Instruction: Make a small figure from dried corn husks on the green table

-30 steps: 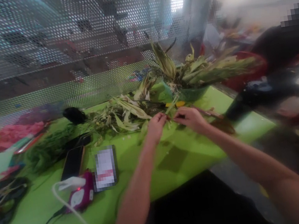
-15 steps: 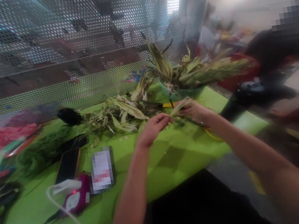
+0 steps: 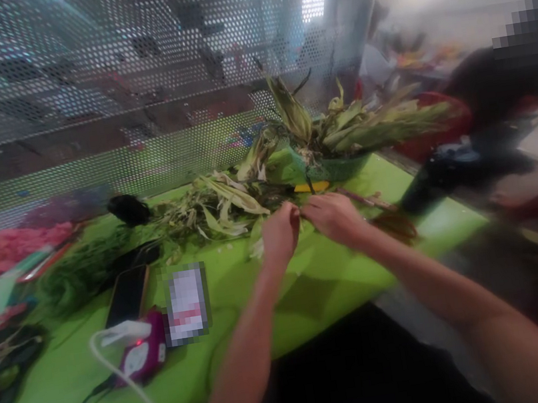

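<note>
My left hand point(image 3: 281, 230) and my right hand point(image 3: 334, 215) are closed, fingertips nearly touching, above the green table point(image 3: 240, 280). Pinched between them is a small piece of corn husk, mostly covered by my fingers. A pale leaf end point(image 3: 256, 240) shows beside my left hand. Past my right hand, a thin brownish stalk point(image 3: 370, 200) and a brown loop point(image 3: 401, 225) are blurred; I cannot tell whether it holds them. Just behind the hands lies a heap of dry corn husks point(image 3: 228, 197). A yellow-handled tool point(image 3: 311, 187) rests behind my right hand.
A green basket point(image 3: 329, 169) heaped with husks stands at the back, against a perforated metal screen point(image 3: 130, 81). To the left are green netting point(image 3: 74, 271), a phone point(image 3: 128, 293), a purple device point(image 3: 145, 355) with cables, and pink material point(image 3: 18, 249). Another person point(image 3: 495, 93) sits at the right.
My right hand has moved slightly left and turned knuckles up; my left fingers have curled in. The pale husk that showed between them is now mostly hidden. The brown stalk has come into view.
</note>
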Motion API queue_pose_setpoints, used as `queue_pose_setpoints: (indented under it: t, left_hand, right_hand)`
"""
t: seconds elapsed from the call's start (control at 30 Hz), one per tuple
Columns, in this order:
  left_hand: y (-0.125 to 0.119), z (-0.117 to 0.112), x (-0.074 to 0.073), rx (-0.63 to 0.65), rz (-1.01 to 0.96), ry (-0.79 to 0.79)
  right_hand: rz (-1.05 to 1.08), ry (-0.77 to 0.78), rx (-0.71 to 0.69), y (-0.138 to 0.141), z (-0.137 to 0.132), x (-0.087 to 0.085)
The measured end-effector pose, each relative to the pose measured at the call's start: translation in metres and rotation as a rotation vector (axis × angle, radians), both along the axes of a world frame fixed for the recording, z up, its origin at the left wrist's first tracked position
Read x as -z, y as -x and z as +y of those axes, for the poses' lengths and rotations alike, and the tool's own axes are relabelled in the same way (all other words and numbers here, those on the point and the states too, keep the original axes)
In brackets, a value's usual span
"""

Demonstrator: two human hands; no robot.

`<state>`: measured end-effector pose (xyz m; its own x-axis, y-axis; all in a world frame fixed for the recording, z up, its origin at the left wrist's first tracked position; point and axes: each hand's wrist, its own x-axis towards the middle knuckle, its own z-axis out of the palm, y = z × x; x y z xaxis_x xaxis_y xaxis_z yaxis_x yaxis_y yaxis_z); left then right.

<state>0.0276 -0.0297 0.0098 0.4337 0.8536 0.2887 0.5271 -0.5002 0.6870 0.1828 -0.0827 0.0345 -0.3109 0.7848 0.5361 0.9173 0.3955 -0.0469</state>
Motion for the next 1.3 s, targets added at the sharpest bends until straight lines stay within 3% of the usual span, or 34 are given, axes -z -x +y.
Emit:
queue_pose_setpoints:
  t: [0.1, 0.17, 0.23, 0.33, 0.43, 0.6, 0.73, 0.87, 0.97, 1.07, 1.23, 1.3]
  left_hand:
    - [0.003, 0.001, -0.004, 0.190, 0.063, 0.049]
    - [0.006, 0.003, -0.005, 0.378, -0.088, 0.214]
    - [0.009, 0.005, -0.005, 0.489, -0.319, 0.432]
    - [0.010, 0.004, -0.006, 0.466, -0.668, 0.713]
    - [0.005, 0.002, -0.005, 0.346, -0.860, 0.847]
    - [-0.006, 0.004, 0.003, 0.193, -0.818, 0.777]
    - [-0.010, 0.005, 0.013, 0.129, -0.615, 0.560]
    - [-0.009, -0.002, 0.014, 0.081, -0.316, 0.193]
    - [-0.010, -0.009, 0.013, 0.023, -0.175, 0.039]
    - [-0.010, -0.009, 0.013, 0.046, -0.201, 0.034]
    - [0.000, 0.010, 0.010, 0.151, -0.350, 0.245]
    - [0.008, 0.018, 0.006, 0.201, -0.311, 0.285]
  right_hand:
    - [0.038, 0.141, -0.080, -0.019, 0.011, -0.019]
    - [0.238, 0.299, -0.191, -0.033, 0.019, -0.025]
    - [0.517, 0.475, -0.236, -0.044, 0.024, -0.023]
    - [0.906, 0.604, -0.230, -0.045, 0.024, -0.007]
    - [0.987, 0.448, -0.177, -0.033, 0.016, 0.010]
    - [0.579, 0.017, -0.078, -0.009, -0.006, 0.019]
    - [0.316, -0.077, -0.021, -0.002, -0.013, 0.023]
    - [0.468, -0.060, -0.075, -0.001, -0.004, 0.028]
    - [0.702, 0.003, -0.082, -0.002, 0.007, 0.032]
    - [0.846, 0.045, -0.030, -0.003, 0.017, 0.037]
    - [0.913, 0.052, -0.066, -0.008, 0.018, 0.039]
    - [0.901, 0.074, -0.087, -0.012, 0.015, 0.038]
